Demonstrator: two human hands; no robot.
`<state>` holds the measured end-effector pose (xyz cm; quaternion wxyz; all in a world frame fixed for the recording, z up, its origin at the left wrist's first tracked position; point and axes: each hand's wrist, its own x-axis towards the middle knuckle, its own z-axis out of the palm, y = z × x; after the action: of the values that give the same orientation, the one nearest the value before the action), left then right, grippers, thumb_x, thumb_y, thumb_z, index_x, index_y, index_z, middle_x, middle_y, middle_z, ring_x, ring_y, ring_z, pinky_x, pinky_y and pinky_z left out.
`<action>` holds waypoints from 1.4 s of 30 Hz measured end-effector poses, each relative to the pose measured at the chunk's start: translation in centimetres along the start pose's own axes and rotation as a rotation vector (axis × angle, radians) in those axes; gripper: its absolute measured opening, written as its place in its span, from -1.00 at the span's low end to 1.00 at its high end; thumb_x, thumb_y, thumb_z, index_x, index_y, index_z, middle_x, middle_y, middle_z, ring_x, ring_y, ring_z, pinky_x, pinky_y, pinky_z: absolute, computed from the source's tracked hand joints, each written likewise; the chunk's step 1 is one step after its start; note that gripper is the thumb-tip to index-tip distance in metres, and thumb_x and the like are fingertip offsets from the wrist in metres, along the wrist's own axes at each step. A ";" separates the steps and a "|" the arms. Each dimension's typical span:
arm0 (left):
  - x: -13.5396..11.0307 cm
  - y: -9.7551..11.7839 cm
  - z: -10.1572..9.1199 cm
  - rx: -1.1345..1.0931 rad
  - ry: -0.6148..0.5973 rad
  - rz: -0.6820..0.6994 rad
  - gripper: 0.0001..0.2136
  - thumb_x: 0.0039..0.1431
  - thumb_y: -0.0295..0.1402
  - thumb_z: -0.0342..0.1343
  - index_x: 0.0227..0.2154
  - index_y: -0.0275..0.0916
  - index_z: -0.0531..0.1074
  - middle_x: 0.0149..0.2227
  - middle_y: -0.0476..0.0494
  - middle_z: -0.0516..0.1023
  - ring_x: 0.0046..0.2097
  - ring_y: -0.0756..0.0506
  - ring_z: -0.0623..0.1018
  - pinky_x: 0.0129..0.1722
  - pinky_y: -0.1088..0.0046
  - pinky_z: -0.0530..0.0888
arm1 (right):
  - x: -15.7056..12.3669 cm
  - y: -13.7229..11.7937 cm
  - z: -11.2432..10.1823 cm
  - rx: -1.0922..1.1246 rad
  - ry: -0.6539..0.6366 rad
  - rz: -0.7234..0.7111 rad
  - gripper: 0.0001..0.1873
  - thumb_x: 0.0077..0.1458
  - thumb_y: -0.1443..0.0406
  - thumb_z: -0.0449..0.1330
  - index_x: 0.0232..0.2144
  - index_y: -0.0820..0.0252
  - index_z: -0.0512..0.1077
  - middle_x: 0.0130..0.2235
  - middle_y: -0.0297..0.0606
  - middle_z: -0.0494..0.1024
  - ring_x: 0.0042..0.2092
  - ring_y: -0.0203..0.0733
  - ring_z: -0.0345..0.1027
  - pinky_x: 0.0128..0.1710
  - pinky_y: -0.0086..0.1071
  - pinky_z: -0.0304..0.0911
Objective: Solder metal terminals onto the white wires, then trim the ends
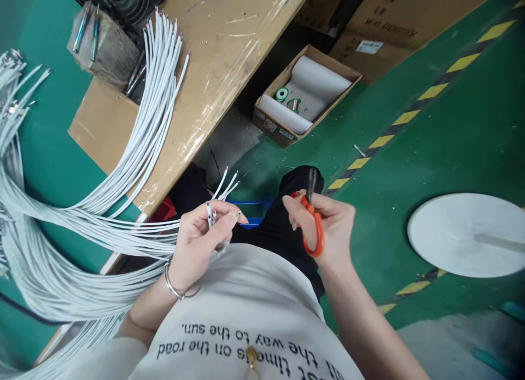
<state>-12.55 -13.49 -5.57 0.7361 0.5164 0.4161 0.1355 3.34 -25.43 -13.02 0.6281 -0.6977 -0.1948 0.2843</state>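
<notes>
My left hand is closed around the ends of several thin white cables, which run in from the table at the left. A few cut tips poke up past its fingers, and something small and shiny shows partly in the palm. To the right, apart from the cables, my right hand grips orange-handled scissors. Their dark blades point up and away from me, blurred, so I cannot tell how far they are spread. A large bundle of white cables lies across the table with its tips toward the back.
The brown tabletop slants across the upper left. A wrapped block there carries metal pens or tools. On the green floor sit a cardboard box with solder spools, larger cartons, and a round white stool seat.
</notes>
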 end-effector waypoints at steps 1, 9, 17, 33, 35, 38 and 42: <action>0.0 0.1 0.0 -0.010 -0.003 -0.007 -0.83 0.32 -0.21 0.32 -0.32 -0.19 0.66 -0.59 0.11 0.29 -0.56 0.10 0.09 -0.58 0.53 0.07 | -0.2 -0.2 0.3 -0.006 -0.067 0.005 -0.48 0.13 0.23 0.41 -0.72 0.17 0.26 -0.65 -0.42 0.23 -0.56 -0.37 0.03 -0.56 -0.36 -0.05; 0.1 -0.2 -0.1 0.083 -0.009 0.028 -0.82 0.34 -0.21 0.30 -0.31 -0.18 0.66 -0.56 0.05 0.42 -0.54 0.09 0.23 -0.54 0.53 0.16 | -0.5 -1.9 0.1 -0.173 -0.500 -0.102 -0.57 0.18 0.35 0.31 -0.59 0.17 0.17 -0.53 -0.46 0.16 -0.49 -0.39 -0.04 -0.52 -0.38 -0.10; 0.0 -0.4 -0.3 0.107 -0.026 0.050 -0.90 0.32 -0.26 0.32 -0.28 -0.16 0.65 -0.55 0.06 0.36 -0.52 0.08 0.23 -0.54 0.54 0.15 | -0.8 -2.2 0.4 -0.233 -0.604 -0.167 -0.59 0.10 0.47 0.21 -0.55 0.12 0.04 -0.52 -0.47 0.12 -0.47 -0.37 -0.06 -0.50 -0.39 -0.10; 0.0 -0.4 -0.3 0.131 -0.053 0.061 -0.88 0.32 -0.25 0.32 -0.30 -0.15 0.65 -0.51 0.03 0.41 -0.48 0.05 0.21 -0.49 0.50 0.16 | -0.7 -2.2 0.3 -0.205 -0.573 -0.257 -0.56 0.04 0.53 0.19 -0.59 0.13 -0.01 -0.57 -0.50 0.07 -0.51 -0.41 -0.14 -0.54 -0.39 -0.17; 0.0 -0.4 -0.3 0.121 -0.051 0.047 -0.88 0.31 -0.24 0.33 -0.31 -0.16 0.65 -0.52 0.03 0.41 -0.48 0.05 0.22 -0.49 0.50 0.16 | -0.6 -2.2 0.3 -0.217 -0.558 -0.283 -0.56 0.05 0.53 0.18 -0.59 0.13 -0.01 -0.57 -0.49 0.06 -0.51 -0.41 -0.15 -0.54 -0.39 -0.18; 0.0 -0.3 -0.3 0.114 -0.060 0.026 -0.86 0.30 -0.24 0.33 -0.32 -0.18 0.65 -0.52 0.03 0.41 -0.49 0.07 0.21 -0.51 0.51 0.13 | -0.6 -2.0 0.3 -0.217 -0.541 -0.316 -0.56 0.02 0.52 0.17 -0.59 0.12 -0.02 -0.57 -0.49 0.04 -0.51 -0.40 -0.17 -0.54 -0.39 -0.19; 0.1 -0.3 -0.4 0.116 -0.079 0.008 -0.82 0.29 -0.21 0.33 -0.33 -0.20 0.65 -0.54 0.04 0.39 -0.52 0.07 0.18 -0.55 0.50 0.10 | -0.6 -1.9 0.3 -0.202 -0.537 -0.327 -0.58 -0.04 0.53 0.16 -0.60 0.11 -0.03 -0.56 -0.49 0.03 -0.51 -0.40 -0.16 -0.54 -0.39 -0.19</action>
<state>-12.88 -13.29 -5.87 0.7202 0.5648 0.3918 0.0937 2.85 -25.30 -11.10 0.5192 -0.6160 -0.4902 0.3327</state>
